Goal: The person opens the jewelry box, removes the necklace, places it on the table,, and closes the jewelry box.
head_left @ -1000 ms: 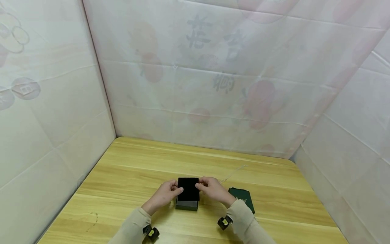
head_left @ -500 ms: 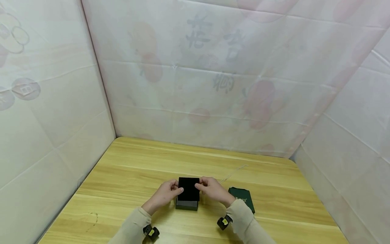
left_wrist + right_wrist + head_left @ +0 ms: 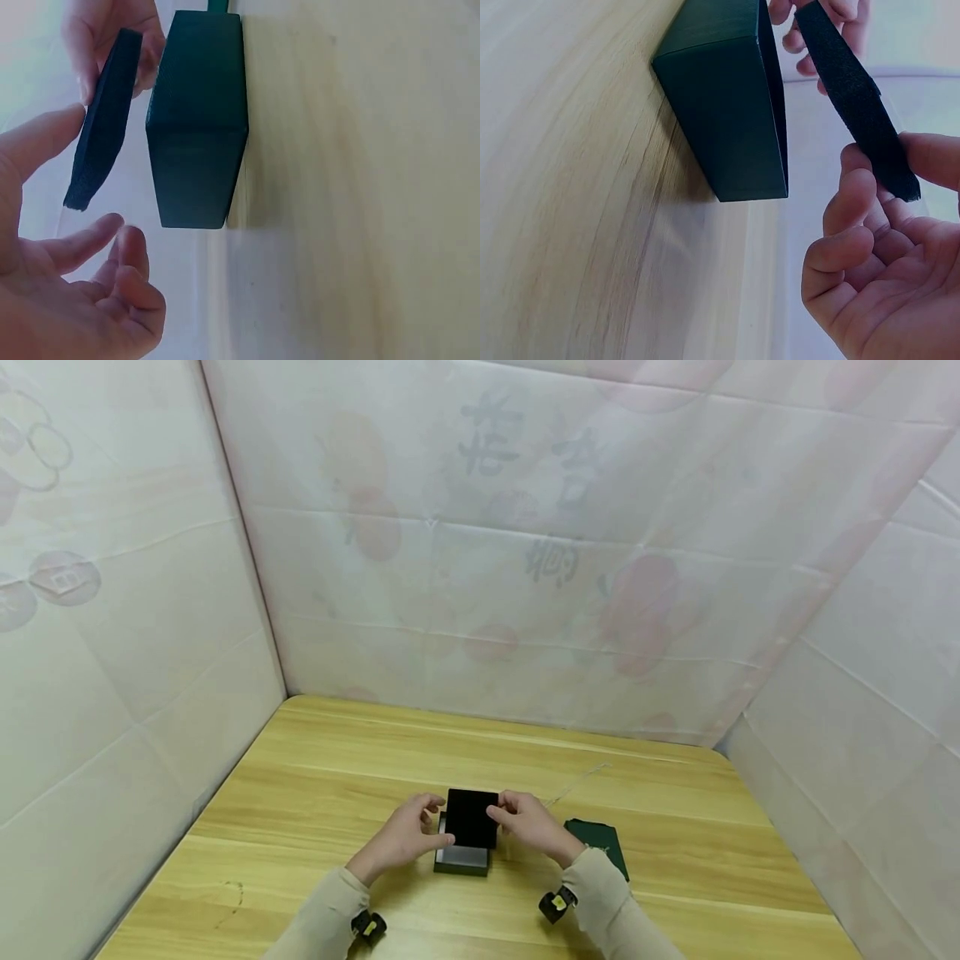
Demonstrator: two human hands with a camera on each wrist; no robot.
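Observation:
My right hand pinches a black foam insert by its right edge, thumb on the upper face and fingers below. The insert is tilted over a small dark green box, whose open top and pale inside show past it. The right wrist view has the insert raised beside the box. My left hand is at the insert's left side with its fingers spread. In the left wrist view, the left thumb tip meets the face of the insert while the other fingers stand away from it.
Right of the box, a dark green piece with gold lettering lies partly behind the right sleeve. A thin pale cord stretches across the wooden table behind the right hand. Printed cloth walls enclose the table's back and sides.
The foam insert has shifted up and to the right off the box, exposing more of its inside. My left fingers have let go of its left edge, while the right hand keeps its pinch.

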